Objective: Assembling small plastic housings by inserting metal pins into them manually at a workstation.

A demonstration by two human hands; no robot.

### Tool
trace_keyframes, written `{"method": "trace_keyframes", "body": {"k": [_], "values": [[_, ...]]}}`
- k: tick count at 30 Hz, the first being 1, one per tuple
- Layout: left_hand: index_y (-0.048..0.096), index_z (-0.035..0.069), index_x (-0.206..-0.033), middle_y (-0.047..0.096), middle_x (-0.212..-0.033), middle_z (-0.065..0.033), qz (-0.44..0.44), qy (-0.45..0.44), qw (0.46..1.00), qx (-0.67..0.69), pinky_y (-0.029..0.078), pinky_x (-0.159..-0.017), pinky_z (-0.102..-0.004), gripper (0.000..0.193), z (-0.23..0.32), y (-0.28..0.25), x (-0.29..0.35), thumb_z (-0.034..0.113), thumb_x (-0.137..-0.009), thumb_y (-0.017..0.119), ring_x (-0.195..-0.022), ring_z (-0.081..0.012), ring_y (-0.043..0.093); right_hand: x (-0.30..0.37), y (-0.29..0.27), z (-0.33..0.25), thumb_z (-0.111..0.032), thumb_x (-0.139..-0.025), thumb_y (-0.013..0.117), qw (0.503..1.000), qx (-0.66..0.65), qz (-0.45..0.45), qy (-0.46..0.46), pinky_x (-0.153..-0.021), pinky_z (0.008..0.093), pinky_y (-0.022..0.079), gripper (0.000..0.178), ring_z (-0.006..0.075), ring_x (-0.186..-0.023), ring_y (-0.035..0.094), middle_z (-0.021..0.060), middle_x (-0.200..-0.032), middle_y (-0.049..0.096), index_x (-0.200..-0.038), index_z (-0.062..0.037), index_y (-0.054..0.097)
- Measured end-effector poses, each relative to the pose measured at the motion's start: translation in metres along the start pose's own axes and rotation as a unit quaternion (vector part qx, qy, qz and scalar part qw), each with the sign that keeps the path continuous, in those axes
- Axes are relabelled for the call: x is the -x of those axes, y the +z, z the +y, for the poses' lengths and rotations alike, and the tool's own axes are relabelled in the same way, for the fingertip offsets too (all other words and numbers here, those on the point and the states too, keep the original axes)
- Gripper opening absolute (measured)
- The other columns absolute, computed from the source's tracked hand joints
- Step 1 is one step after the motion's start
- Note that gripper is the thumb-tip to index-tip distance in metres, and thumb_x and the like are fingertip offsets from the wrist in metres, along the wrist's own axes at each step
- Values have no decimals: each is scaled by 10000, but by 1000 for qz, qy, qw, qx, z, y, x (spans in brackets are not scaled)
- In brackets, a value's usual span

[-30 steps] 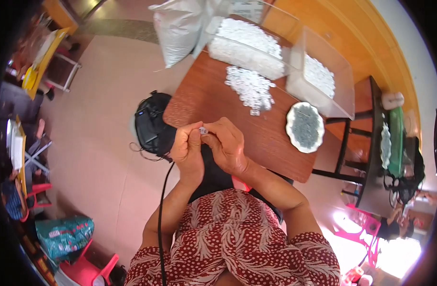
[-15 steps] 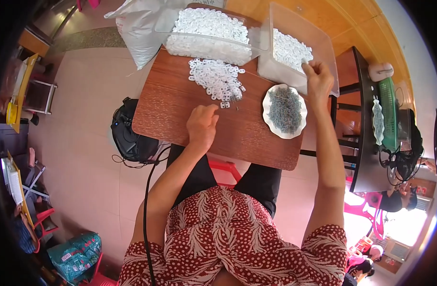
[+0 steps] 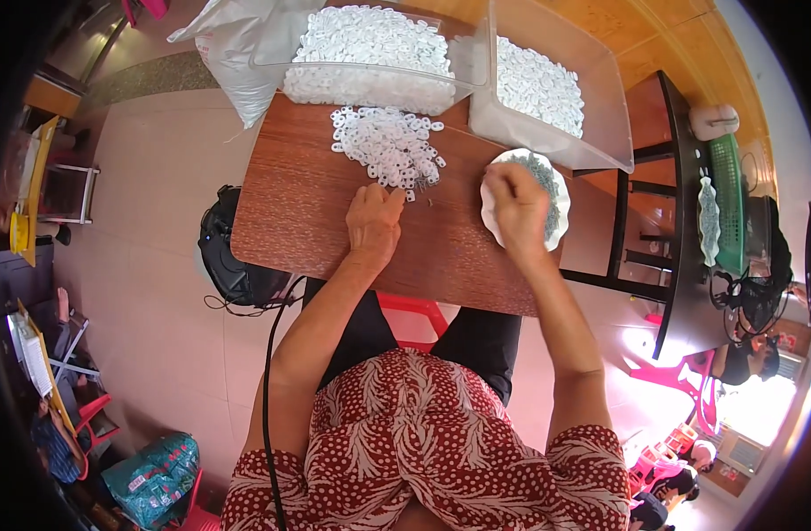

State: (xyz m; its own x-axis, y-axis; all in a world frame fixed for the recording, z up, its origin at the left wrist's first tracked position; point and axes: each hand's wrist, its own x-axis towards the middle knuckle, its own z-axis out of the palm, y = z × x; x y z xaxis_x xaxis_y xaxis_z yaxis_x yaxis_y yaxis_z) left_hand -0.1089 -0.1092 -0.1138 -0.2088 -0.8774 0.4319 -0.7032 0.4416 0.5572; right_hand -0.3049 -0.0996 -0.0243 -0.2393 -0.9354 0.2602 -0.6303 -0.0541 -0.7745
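Observation:
A loose pile of small white plastic pieces with holes (image 3: 388, 146) lies on the brown table (image 3: 290, 195). At the pile's near edge rests my left hand (image 3: 374, 226), fingers bent down and close together; whatever is under the fingertips is hidden. A few thin metal nails or screws (image 3: 428, 186) lie among the nearest pieces. My right hand (image 3: 522, 211) is over a white scalloped plate (image 3: 488, 212) heaped with small grey nails or screws (image 3: 538, 168). Its fingers are curled together, and I cannot make out anything between them.
Behind the pile stands a clear bin (image 3: 370, 84) full of white pieces. A second clear bin (image 3: 600, 133), at the far right, holds more. A white sack (image 3: 237, 66) leans at the left. A black bag (image 3: 224, 257) sits beside the table; a dark shelf (image 3: 675, 239) stands right.
My right hand has come from the far right bin back toward me and left, over the plate. My left hand has stayed at the pile's edge, shifting slightly.

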Motion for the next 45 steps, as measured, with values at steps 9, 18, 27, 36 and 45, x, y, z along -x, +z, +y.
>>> {"method": "trace_keyframes", "body": {"k": [9, 18, 27, 36, 45], "values": [[556, 48, -825, 505, -801, -85, 22, 75, 995, -68, 438, -650, -365, 172, -5, 0, 1, -2, -673, 618, -737, -267, 492, 33, 67, 25, -82, -698, 663, 986, 138, -91, -23, -656, 424, 455, 106, 344, -709, 571, 146, -751, 593, -761, -29, 596], [553, 32, -843, 545, -769, -97, 87, -1, 996, 25, 456, -612, -327, 76, -12, -4, 4, -13, -783, 567, -690, -238, 538, 29, 80, 35, -63, -710, 623, 991, 97, -89, 0, -579, 400, 460, 76, 304, -629, 588, 138, -672, 598, -681, -6, 583], [610, 31, -967, 587, -744, 9, 22, -322, 844, 428, 430, -542, -192, 136, -5, -11, 2, 14, -847, 547, -620, -48, 516, 15, 68, 12, -64, -754, 625, 888, -267, -202, 316, -460, 216, 391, 64, 96, -547, 528, 62, -686, 632, -753, 0, 625], [648, 21, -826, 590, -670, 9, -121, -341, 780, 511, 382, -475, -175, 55, 2, -17, -13, 54, -824, 604, -565, -43, 499, 13, 68, 2, -47, -741, 653, 835, -346, -233, 359, -421, 195, 357, 55, 81, -506, 506, 69, -678, 634, -757, 2, 634], [619, 37, -743, 556, -609, 8, -128, -398, 728, 543, 336, -426, -170, 76, 4, -19, -15, 97, -790, 624, -491, -38, 456, 19, 75, 7, -71, -746, 663, 852, -336, -210, 342, -437, 202, 370, 82, 80, -513, 508, 57, -672, 628, -757, 1, 626]]}}
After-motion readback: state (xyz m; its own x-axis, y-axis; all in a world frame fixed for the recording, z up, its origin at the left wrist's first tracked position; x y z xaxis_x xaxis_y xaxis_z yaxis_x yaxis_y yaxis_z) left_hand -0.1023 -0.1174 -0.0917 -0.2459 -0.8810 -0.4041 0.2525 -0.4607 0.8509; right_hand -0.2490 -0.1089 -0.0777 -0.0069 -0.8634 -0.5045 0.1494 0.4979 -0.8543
